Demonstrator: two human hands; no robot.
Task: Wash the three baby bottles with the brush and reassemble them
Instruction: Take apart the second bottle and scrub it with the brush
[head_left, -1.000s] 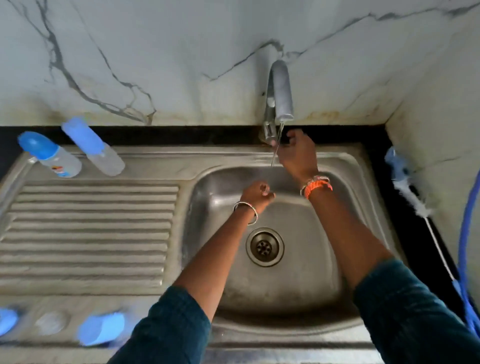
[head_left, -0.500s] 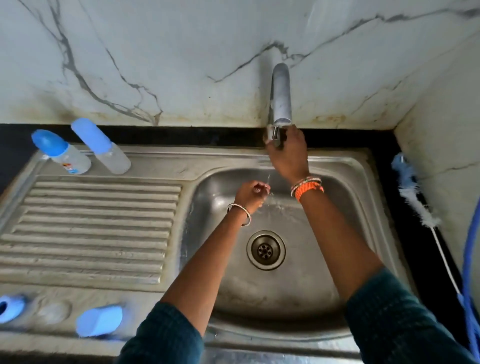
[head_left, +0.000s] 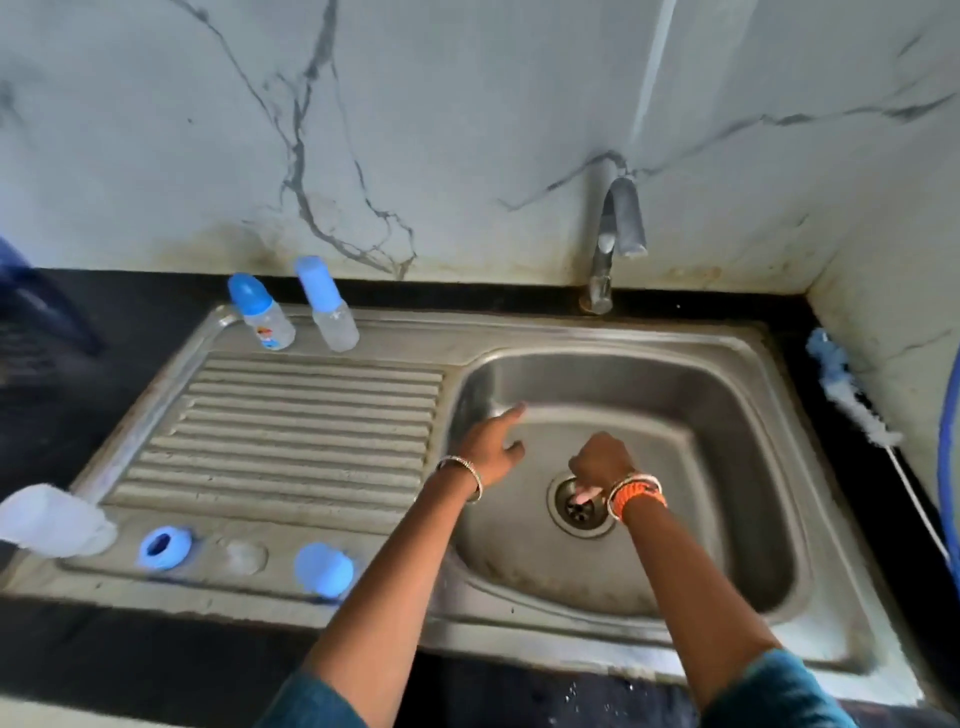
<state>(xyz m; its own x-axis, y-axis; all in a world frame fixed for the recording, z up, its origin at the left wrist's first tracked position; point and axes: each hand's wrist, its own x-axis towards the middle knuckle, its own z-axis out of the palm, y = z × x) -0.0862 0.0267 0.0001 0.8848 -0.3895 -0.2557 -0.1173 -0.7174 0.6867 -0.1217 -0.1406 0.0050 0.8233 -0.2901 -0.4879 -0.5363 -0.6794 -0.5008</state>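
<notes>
Over the sink basin your hands hang apart: left hand loose-fingered and empty, right hand curled, contents unclear. Two capped bottles stand behind the drainboard, likely finished; the third bottle, ring and cap wait in front, brush far right.

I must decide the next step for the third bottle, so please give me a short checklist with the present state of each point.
1. Tap off, no stream visible: ok.
2. Two capped bottles upright behind the drainboard: ok.
3. Third bottle body, blue ring, clear nipple and cap on the front rim, still apart: not ok.
4. Left hand free, fingers spread: ok.
5. Right hand free: cannot tell, curled over the drain.
6. Brush at the right wall, untouched: ok.
</notes>
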